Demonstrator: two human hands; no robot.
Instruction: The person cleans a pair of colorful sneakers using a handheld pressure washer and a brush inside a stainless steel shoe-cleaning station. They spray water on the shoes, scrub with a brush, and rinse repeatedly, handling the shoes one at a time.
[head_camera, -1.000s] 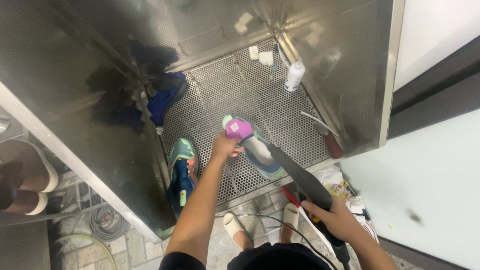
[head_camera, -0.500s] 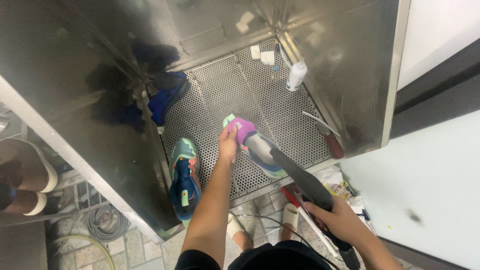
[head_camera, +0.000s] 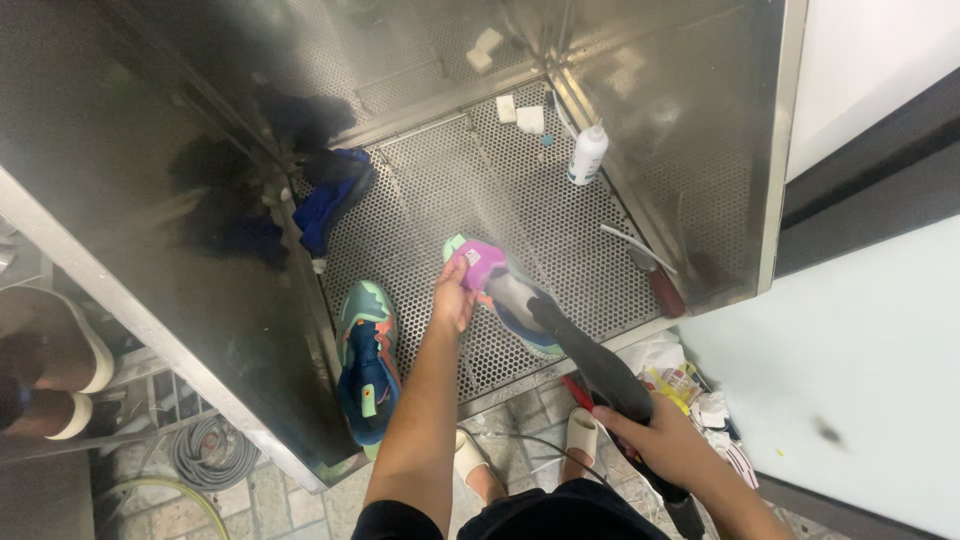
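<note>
Our left hand grips the purple-and-green sneaker over the perforated steel floor of the washing booth, while our right hand is closed around a black spray gun whose nozzle points at it; a second sneaker lies to the left.

Perforated floor of the metal booth, as you look down:
- Centre: shoe, held by your left hand at its near-left end.
- Left of it, at the front edge: second shoe.
- Behind that, against the left wall: bundled cloth.
- Back right corner: upright bottle; two small blocks just left of it.
- Right wall: brush on the floor.
- Your right hand, outside the booth, holds a spray gun reaching the centre shoe.
</note>
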